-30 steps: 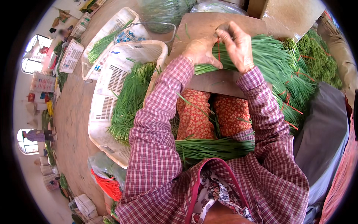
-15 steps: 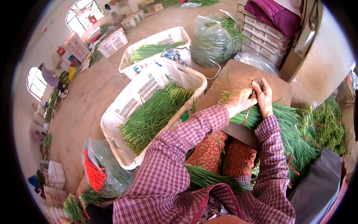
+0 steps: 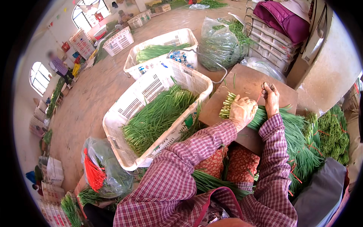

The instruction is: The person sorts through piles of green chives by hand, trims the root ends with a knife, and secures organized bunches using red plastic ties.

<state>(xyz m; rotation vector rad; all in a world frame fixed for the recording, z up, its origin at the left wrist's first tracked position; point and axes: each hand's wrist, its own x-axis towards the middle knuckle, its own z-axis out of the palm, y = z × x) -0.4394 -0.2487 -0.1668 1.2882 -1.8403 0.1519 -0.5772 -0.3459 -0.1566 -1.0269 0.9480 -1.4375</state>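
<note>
On a brown board [image 3: 211, 109] across my lap lies a bundle of long green chives [image 3: 258, 118], its pale cut ends pointing left. My left hand [image 3: 243, 111] is closed over the bundle just behind those ends. Above the bundle, my right hand [image 3: 270, 99] pinches a thin red tie [image 3: 258, 99], drawn taut between the two hands. The tie's lower end is hidden by my left hand. More green chives [image 3: 293, 132] spread right of the board, some with red ties round them.
A white crate [image 3: 113, 130] of loose chives stands left of the board, with another crate [image 3: 130, 68] behind it. A clear bag [image 3: 215, 43] of greens sits beyond. Red ties [image 3: 93, 176] hang at lower left. A person [image 3: 60, 66] stands far left.
My hands have parted. The left has turned and closed over the bundle near its cut ends; the right has moved slightly up and right with the red tie.
</note>
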